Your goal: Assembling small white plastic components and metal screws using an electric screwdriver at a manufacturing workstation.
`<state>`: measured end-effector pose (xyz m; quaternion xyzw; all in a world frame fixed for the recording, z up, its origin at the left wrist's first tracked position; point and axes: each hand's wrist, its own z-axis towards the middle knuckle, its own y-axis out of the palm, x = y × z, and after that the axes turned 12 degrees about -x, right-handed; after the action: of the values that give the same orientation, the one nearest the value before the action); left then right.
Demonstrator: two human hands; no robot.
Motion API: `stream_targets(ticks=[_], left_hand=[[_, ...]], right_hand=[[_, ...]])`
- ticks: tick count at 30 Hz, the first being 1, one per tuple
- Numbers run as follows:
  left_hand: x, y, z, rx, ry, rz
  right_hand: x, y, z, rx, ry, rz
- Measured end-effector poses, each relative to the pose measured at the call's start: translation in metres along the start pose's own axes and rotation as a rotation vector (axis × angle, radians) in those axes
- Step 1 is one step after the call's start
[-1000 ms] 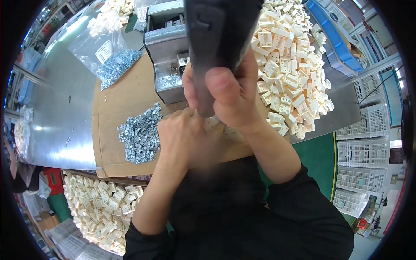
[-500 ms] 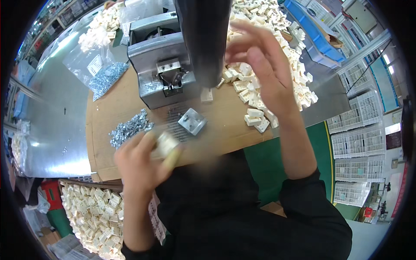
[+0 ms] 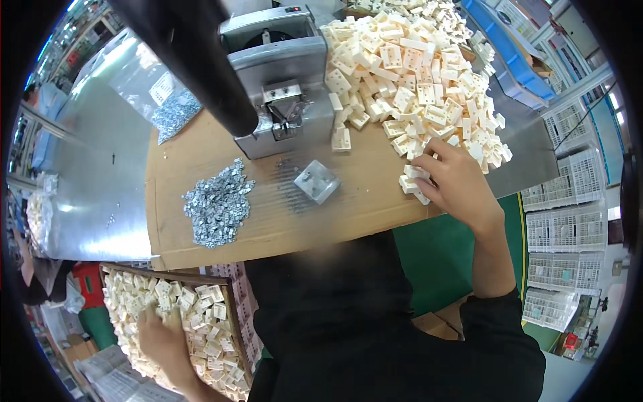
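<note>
My left hand (image 3: 163, 340) is low over a crate (image 3: 231, 301) heaped with cream plastic blocks (image 3: 207, 328). Its fingers look spread and somewhat blurred, with no block visible in them. At the front edge of the cardboard-covered bench, my right hand (image 3: 459, 179) pinches a small cream plastic block (image 3: 416, 172) between thumb and fingers, beside a few others. Behind it rises a large pile of similar blocks (image 3: 422, 80). A clear block-shaped fixture (image 3: 317, 181) lies on the cardboard (image 3: 268, 244), near a heap of small metal pieces (image 3: 220, 206).
A grey metal machine (image 3: 284, 67) stands at the back, with a dark tube (image 3: 194, 60) slanting across the view before it. A bag of metal pieces (image 3: 175, 112) lies to its left. Blue bins (image 3: 512, 60) are at far right; white crates (image 3: 566, 221) stand beyond the green floor.
My left hand has gone from above the cardboard down to the crate, and the cream block it carried is no longer seen in it. My right hand has come nearer, onto a block.
</note>
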<state>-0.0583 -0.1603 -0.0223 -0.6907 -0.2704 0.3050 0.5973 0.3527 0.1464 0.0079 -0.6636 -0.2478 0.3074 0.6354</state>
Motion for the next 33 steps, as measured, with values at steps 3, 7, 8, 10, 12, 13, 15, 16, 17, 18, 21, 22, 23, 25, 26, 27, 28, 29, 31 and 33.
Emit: stream_targets(ticks=[3,7,8,10,12,13,15,16,17,18,21,22,23,25,26,27,28,29,31,33], left_hand=[[0.079,-0.011,0.021,0.138,0.493,-0.494],[0.167,-0.025,0.051,0.207,0.727,-0.498],[0.178,-0.024,0.059,0.202,0.745,-0.475],[0.188,-0.021,0.074,0.188,0.771,-0.434],[0.201,-0.017,0.087,0.123,0.821,-0.387],[0.203,-0.017,0.089,0.124,0.826,-0.384],[0.207,-0.016,0.095,0.084,0.824,-0.32],[0.208,-0.017,0.097,0.079,0.827,-0.316],[0.209,-0.021,0.097,0.054,0.808,-0.303],[0.21,-0.024,0.097,0.03,0.789,-0.292],[0.213,-0.028,0.098,0.015,0.805,-0.361],[0.214,-0.029,0.097,0.013,0.807,-0.363],[0.214,-0.033,0.092,-0.049,0.818,-0.545],[0.22,-0.039,0.08,-0.115,0.825,-0.728],[0.226,-0.043,0.071,-0.184,0.805,-0.822],[0.233,-0.042,0.064,-0.253,0.779,-0.916],[0.24,-0.033,0.062,-0.253,0.802,-0.912],[0.247,-0.024,0.063,-0.256,0.81,-0.918],[0.257,-0.008,0.064,-0.094,0.91,-0.924],[0.261,-0.007,0.061,-0.1,0.849,-0.917]], right_hand=[[0.002,0.003,0.003,-0.045,0.022,-0.026],[0.011,0.004,0.005,-0.057,0.032,-0.055],[0.008,0.0,0.006,-0.05,0.027,-0.054],[-0.004,-0.004,0.007,0.112,0.084,0.44],[-0.007,0.003,-0.002,0.183,0.122,0.765],[-0.008,0.007,-0.005,0.249,0.15,1.094],[-0.015,0.01,-0.001,0.252,0.106,1.186],[-0.024,0.01,0.006,0.237,0.11,1.346],[-0.03,0.009,0.01,0.225,0.115,1.505],[-0.03,0.011,0.015,0.167,0.062,1.561],[-0.041,0.014,0.034,0.02,-0.094,1.769],[-0.044,0.016,0.04,0.02,-0.089,1.768],[-0.049,0.016,0.046,-0.046,-0.077,1.761],[-0.053,0.018,0.054,-0.11,-0.061,1.752],[-0.054,0.022,0.06,-0.136,-0.077,1.727],[-0.055,0.027,0.064,-0.165,-0.094,1.703],[-0.057,0.031,0.068,-0.136,-0.089,1.675],[-0.055,0.034,0.069,-0.131,-0.081,1.669],[-0.051,0.045,0.075,0.076,-0.134,1.119],[-0.059,0.041,0.078,0.068,-0.074,1.113]])
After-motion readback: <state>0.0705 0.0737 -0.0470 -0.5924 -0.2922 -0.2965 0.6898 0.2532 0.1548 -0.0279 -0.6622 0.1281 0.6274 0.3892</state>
